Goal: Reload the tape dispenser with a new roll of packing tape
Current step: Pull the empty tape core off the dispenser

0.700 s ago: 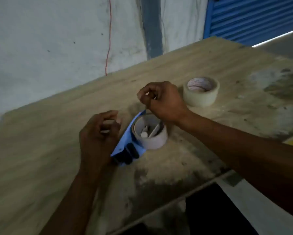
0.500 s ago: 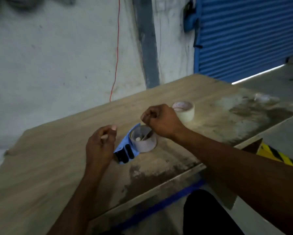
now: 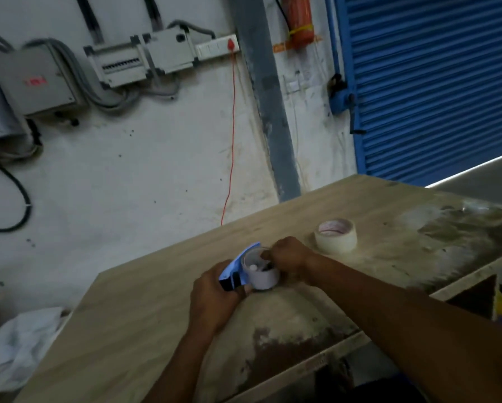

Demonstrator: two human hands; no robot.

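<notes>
Left hand [image 3: 214, 298] was off the blue tape dispenser [image 3: 238, 267], now grips its handle end. Right hand [image 3: 290, 258] dropped from above onto the mounted roll [image 3: 261, 276], fingers curled at its rim.

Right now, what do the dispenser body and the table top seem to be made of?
Dispenser body: probably plastic, from its smooth, even light-blue surface. Table top: looks like plywood or a wood board, matt, with pale grain lines and dark worn stains.

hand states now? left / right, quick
Left hand: grips the black handle end of the blue tape dispenser.
Right hand: fingers curled at the rim of the tape roll in the dispenser; exact grip cannot be told.
</notes>
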